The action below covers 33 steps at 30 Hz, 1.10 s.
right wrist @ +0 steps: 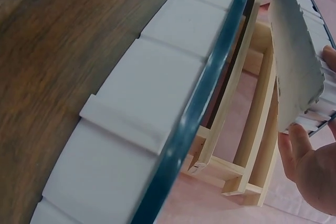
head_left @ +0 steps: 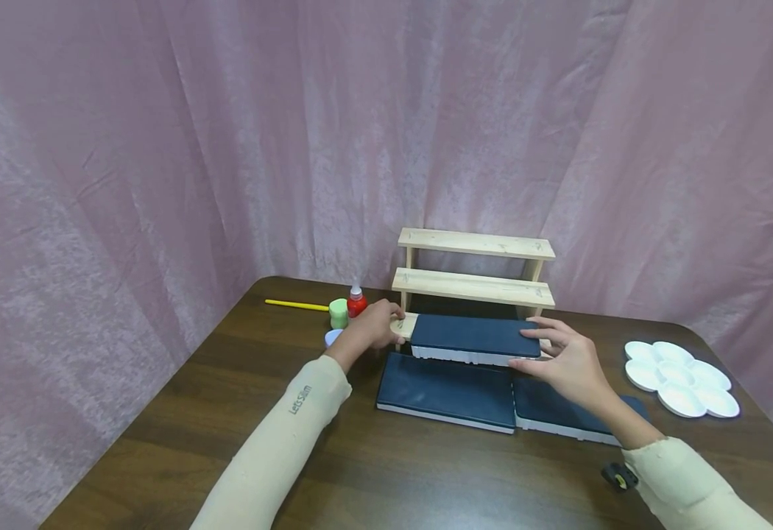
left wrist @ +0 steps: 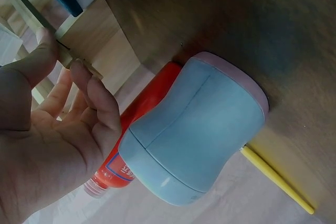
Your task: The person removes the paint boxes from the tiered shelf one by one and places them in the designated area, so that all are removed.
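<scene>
Your brown table (head_left: 373, 471) carries everything here, and at its back, against the pink curtain (head_left: 161, 147), stands the three-step wooden rack (head_left: 473, 287). On the rack's lowest step lies the dark blue case (head_left: 473, 335) with its white underside, and it sits between your two hands. Your right hand (head_left: 568, 361) is at its right end, fingers spread and curled over the top edge while the thumb comes in low at the front, so you are gripping that end. Your left hand (head_left: 373, 327) is at the other end, holding the bare left tip of the lowest step, just beside the case but not on it. In front of the rack, two more blue cases (head_left: 449, 390) lie flat on the table, side by side and touching, the right one partly under your right forearm. Off to the right sits the white flower-shaped palette (head_left: 681, 377), well apart from your hand. Behind your left hand are the green jar (head_left: 338, 313), the red bottle (head_left: 357, 302) and the yellow stick (head_left: 296, 305). Your left wrist view shows what the head view hides: your thumb and fingers (left wrist: 97, 95) pinching the step's edge, and a pale blue jar (left wrist: 194, 129) close under the palm, untouched. Your right wrist view shows the case's ribbed white underside (right wrist: 299, 56) tilted up, your fingertips on its far edge.
</scene>
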{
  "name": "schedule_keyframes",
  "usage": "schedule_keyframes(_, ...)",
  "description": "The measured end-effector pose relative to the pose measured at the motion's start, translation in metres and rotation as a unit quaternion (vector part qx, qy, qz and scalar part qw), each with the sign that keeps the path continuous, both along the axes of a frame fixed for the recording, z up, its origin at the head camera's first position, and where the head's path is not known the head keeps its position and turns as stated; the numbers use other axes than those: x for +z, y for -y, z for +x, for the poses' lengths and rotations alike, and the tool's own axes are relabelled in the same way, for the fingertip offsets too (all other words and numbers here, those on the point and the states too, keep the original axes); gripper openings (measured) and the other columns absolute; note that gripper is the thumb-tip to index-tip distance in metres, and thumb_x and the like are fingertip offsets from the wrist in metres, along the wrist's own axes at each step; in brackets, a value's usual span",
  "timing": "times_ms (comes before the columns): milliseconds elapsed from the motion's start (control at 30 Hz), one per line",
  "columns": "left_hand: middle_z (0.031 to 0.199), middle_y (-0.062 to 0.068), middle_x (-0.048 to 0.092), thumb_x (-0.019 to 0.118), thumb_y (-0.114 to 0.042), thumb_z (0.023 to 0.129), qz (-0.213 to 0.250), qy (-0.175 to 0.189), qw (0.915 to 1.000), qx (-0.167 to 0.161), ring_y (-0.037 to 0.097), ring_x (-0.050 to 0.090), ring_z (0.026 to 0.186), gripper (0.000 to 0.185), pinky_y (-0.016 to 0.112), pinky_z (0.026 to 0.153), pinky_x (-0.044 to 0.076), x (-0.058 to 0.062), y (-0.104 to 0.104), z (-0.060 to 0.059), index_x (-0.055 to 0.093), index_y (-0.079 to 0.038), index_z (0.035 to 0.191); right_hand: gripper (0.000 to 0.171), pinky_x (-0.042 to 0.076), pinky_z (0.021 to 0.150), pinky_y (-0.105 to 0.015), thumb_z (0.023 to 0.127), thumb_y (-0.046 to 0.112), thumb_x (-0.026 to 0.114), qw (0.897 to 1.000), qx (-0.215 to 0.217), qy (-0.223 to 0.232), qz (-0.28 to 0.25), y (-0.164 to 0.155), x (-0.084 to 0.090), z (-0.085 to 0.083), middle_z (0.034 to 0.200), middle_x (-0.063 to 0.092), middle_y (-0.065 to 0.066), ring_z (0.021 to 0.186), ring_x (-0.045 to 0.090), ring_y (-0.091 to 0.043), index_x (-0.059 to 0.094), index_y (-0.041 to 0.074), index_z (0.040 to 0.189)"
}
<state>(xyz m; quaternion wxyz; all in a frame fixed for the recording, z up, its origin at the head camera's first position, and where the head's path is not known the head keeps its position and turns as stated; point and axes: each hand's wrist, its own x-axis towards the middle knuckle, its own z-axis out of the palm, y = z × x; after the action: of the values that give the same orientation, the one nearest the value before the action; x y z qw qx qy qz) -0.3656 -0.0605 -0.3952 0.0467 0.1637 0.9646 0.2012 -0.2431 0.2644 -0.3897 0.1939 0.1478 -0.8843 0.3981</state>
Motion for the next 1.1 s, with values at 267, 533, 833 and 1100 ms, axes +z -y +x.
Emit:
schedule_keyframes(267,0.123,0.012,0.058,0.084,-0.025,0.080,-0.004,-0.003,1.0000,0.001,0.025,0.056,0.107,0.048,0.039,0.097,0.049,0.001,0.000,0.002,0.066,-0.014,0.124,0.052,0.050,0.086,-0.055,0.072,0.024,0.090,1.000,0.007,-0.015,0.004,-0.002,0.000,0.007,0.135,0.057,-0.012,0.113,0.061,-0.045,0.071,0.000,0.114)
schedule_keyframes(533,0.124,0.012,0.057,0.083,-0.025,0.081,-0.001,0.000,1.0000,0.001,0.026,0.056,0.108,0.048,0.039,0.097,0.049,0.001,0.000,0.002,0.066,-0.014,0.125,0.050,0.052,0.086,-0.051,0.071,0.023,0.091,1.000,0.008,-0.025,0.010,-0.003,-0.003,0.013,0.133,0.058,-0.011,0.118,0.058,-0.040,0.073,0.001,0.112)
schedule_keyframes(833,0.125,0.012,0.058,0.083,-0.025,0.082,-0.002,0.002,1.0000,0.001,0.026,0.056,0.108,0.047,0.039,0.098,0.048,0.002,0.000,0.003,0.066,-0.014,0.124,0.048,0.042,0.085,-0.006,0.070,0.019,0.092,0.999,0.030,-0.031,-0.007,-0.004,-0.007,0.020,0.134,0.059,-0.011,0.122,0.055,-0.037,0.073,0.001,0.111)
schedule_keyframes(1100,0.124,0.012,0.058,0.083,-0.024,0.082,-0.007,-0.004,1.0000,0.001,0.026,0.056,0.109,0.047,0.039,0.098,0.048,0.002,-0.001,0.003,0.066,-0.012,0.124,0.048,0.041,0.087,-0.006,0.069,0.015,0.092,0.999,0.037,-0.032,-0.018,-0.003,-0.008,0.025,0.136,0.058,-0.013,0.130,0.048,-0.040,0.073,0.000,0.111)
